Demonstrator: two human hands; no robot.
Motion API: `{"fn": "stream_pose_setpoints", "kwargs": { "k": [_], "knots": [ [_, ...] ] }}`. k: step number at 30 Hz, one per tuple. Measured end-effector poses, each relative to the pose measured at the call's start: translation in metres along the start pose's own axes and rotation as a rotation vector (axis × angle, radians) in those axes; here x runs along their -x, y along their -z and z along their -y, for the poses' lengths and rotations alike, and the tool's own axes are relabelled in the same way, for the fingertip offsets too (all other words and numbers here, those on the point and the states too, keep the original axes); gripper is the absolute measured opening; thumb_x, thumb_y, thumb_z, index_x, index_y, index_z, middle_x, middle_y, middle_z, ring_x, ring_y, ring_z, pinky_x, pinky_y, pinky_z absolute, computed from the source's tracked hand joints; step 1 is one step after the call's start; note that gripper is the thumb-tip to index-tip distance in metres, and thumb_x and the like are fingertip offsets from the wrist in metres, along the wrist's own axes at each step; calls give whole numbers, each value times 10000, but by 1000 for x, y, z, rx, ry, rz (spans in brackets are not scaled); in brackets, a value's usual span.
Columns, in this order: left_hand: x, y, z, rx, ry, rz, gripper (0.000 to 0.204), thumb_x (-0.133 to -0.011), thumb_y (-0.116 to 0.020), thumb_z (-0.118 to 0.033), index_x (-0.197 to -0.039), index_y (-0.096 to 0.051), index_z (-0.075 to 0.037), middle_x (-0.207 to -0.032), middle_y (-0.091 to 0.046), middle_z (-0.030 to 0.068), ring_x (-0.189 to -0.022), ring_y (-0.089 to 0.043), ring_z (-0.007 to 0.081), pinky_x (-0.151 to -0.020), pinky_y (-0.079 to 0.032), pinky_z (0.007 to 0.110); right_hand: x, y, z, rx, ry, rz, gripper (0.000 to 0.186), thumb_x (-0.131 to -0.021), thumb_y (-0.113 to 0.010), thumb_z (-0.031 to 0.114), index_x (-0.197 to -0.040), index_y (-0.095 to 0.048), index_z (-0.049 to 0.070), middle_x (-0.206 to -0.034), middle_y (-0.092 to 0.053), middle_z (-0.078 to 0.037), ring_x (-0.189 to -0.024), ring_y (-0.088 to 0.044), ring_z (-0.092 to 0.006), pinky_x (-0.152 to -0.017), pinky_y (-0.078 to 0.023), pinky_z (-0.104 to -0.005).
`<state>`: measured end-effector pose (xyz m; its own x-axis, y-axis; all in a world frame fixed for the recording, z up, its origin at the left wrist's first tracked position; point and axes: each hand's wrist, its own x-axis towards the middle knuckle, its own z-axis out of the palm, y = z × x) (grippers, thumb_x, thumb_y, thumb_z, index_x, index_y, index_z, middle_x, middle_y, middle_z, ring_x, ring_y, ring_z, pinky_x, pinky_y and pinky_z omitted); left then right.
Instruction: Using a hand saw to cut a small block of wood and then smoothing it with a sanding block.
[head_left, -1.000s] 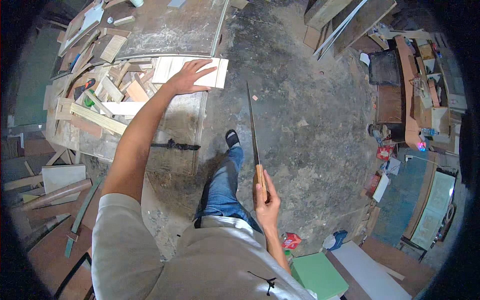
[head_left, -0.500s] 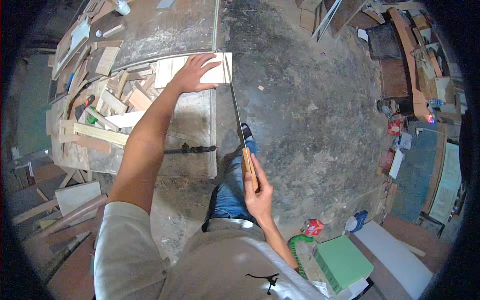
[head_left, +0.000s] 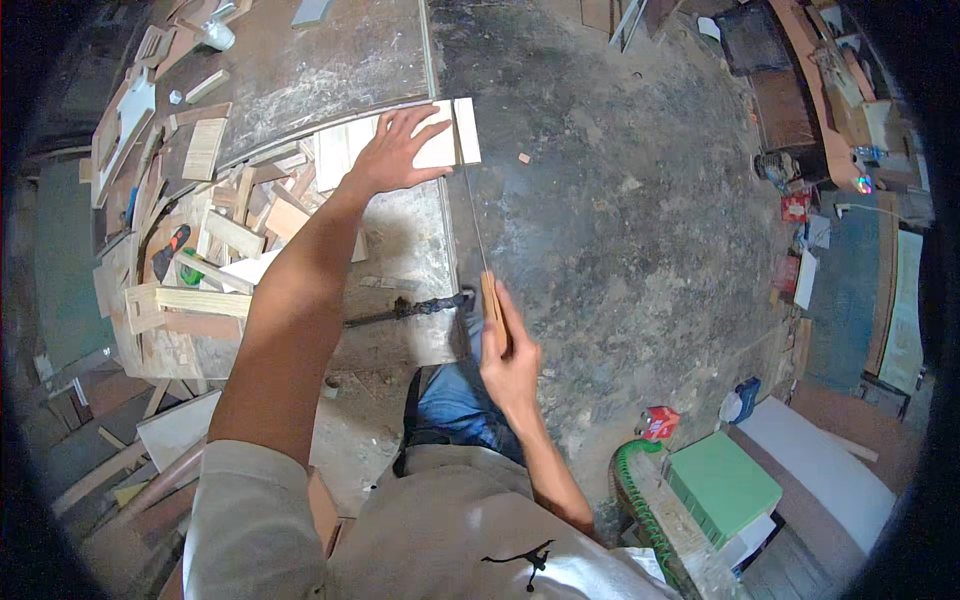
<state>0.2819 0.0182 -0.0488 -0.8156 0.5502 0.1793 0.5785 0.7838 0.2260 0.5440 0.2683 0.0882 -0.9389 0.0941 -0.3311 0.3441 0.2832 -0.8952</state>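
Note:
A pale wooden board (head_left: 338,158) lies on the workbench (head_left: 400,238), its right end jutting past the bench edge. My left hand (head_left: 398,150) presses flat on the board, fingers spread. In my right hand (head_left: 511,365) is the wooden handle of a handsaw (head_left: 494,306), fingers wrapped round it. The thin blade runs away from me and lies across the board near its overhanging end, just right of my left fingertips. How deep the blade sits in the wood cannot be made out.
Loose wood offcuts (head_left: 233,232) are heaped on the bench left of the board. A dark twisted rod (head_left: 420,306) lies across its near part. A green box (head_left: 722,485), green coiled hose (head_left: 640,490) and red box (head_left: 660,422) stand at lower right.
My right hand has pushed the saw forward, away from me, and its handle is closer to the board. My left hand stays on the board. The whole view has shifted slightly.

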Motion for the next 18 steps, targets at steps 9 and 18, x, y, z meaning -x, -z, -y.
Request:
{"fn": "stream_pose_setpoints", "kwargs": {
  "k": [9, 18],
  "knots": [
    [-1, 1, 1, 29, -31, -31, 816, -894, -695, -659, -1542, -501, -203, -1589, -435, 105, -1484, -375, 308, -1235, -251, 532, -34, -21, -6, 153, -5, -104, 490, -1026, -609, 229, -1509, -576, 150, -986, -719, -305, -696, -732, -249, -684, -557, -384],
    [-8, 0, -4, 16, -54, -48, 821, -893, -715, -629, -1545, -505, -176, -1590, -448, 108, -1458, -412, 308, -1219, -278, 520, -90, -38, 2, 107, 30, -152, 430, -1050, -607, 255, -1459, -619, 123, -1118, -701, -322, -864, -774, -269, -746, -564, -391]
  ]
}}
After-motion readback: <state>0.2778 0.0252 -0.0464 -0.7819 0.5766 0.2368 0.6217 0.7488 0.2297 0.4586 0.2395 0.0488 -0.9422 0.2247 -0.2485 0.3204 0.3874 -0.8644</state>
